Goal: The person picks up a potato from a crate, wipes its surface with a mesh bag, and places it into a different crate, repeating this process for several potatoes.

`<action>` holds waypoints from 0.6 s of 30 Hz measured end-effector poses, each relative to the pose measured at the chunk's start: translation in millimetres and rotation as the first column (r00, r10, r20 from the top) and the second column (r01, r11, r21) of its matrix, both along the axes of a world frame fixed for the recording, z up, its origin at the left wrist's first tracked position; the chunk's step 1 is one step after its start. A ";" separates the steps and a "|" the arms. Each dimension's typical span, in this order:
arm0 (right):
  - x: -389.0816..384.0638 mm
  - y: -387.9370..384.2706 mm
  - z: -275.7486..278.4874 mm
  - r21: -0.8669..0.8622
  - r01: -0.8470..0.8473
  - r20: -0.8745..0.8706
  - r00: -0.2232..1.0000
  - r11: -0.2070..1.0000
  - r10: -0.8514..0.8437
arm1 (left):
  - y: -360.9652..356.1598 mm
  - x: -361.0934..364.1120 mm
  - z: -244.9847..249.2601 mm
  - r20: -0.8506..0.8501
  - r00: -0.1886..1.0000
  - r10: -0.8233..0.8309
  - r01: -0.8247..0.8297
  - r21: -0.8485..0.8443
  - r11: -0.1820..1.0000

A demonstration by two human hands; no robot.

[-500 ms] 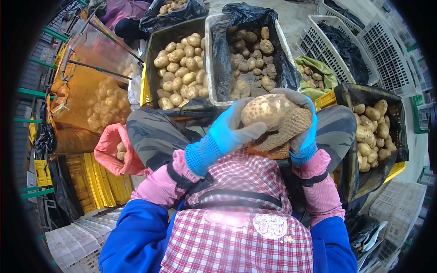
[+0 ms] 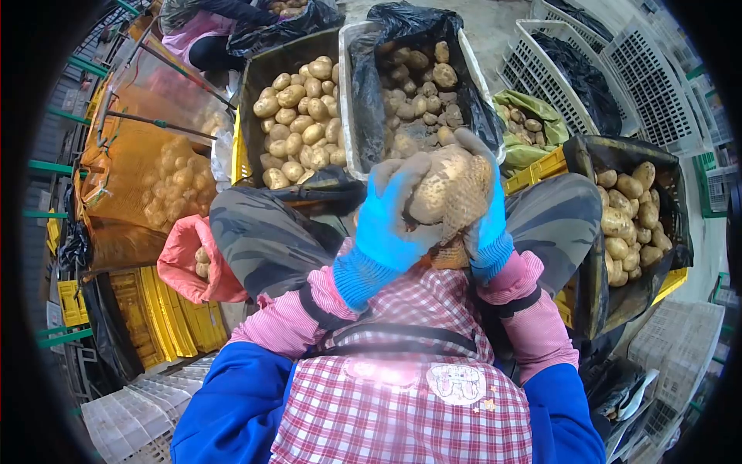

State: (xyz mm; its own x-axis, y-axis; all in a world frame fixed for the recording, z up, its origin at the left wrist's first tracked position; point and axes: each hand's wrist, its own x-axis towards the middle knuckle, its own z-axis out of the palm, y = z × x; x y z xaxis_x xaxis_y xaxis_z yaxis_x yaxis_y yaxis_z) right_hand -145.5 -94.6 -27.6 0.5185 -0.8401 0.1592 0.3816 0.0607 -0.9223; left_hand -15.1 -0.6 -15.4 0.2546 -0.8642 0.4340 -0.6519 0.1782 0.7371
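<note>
Both my hands wear blue gloves and meet in front of my chest over my lap. My left hand (image 2: 394, 224) grips a large pale potato (image 2: 437, 182) from the left. My right hand (image 2: 487, 209) holds the same potato together with an orange net (image 2: 464, 205) that wraps its right side and hangs below. The potato is tilted up towards the crates ahead.
A dark crate of clean potatoes (image 2: 297, 116) and a black-lined crate of dirty ones (image 2: 421, 85) stand ahead. Another potato crate (image 2: 630, 216) stands at right, an orange mesh sack (image 2: 147, 178) at left. A person (image 2: 205, 31) sits at top left. White empty crates (image 2: 618, 69) lie far right.
Both hands have turned the potato more upright and slightly left; the net now covers more of its right side.
</note>
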 end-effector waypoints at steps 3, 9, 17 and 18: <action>-4.6 -6.9 -7.3 -0.129 0.130 -0.008 0.991 0.983 -0.132 | -3.5 -2.6 -14.7 -0.044 0.997 -0.059 0.056 -0.065 0.996; -8.2 -8.1 -2.1 0.141 0.289 0.063 0.952 0.947 -0.300 | -6.4 -14.1 -10.7 -0.295 0.944 -0.147 0.164 0.031 0.986; -8.5 -24.3 -44.6 0.102 0.435 0.003 0.899 0.895 -0.437 | -4.3 -4.6 0.1 -0.850 0.500 -0.167 0.375 0.039 0.926; -6.7 -25.6 -46.6 0.111 0.427 0.009 0.902 0.897 -0.431 | -4.4 -2.8 -5.2 -0.861 0.480 -0.165 0.362 0.024 0.932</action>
State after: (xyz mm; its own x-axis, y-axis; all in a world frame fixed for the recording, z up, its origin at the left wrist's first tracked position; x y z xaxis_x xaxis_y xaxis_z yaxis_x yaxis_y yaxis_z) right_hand -152.2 -120.3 -74.2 0.1002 -0.9925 0.0698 0.4219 -0.0212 -0.9064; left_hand -17.9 -5.0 -20.6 0.1560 -0.9876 -0.0198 0.3401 0.0349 0.9397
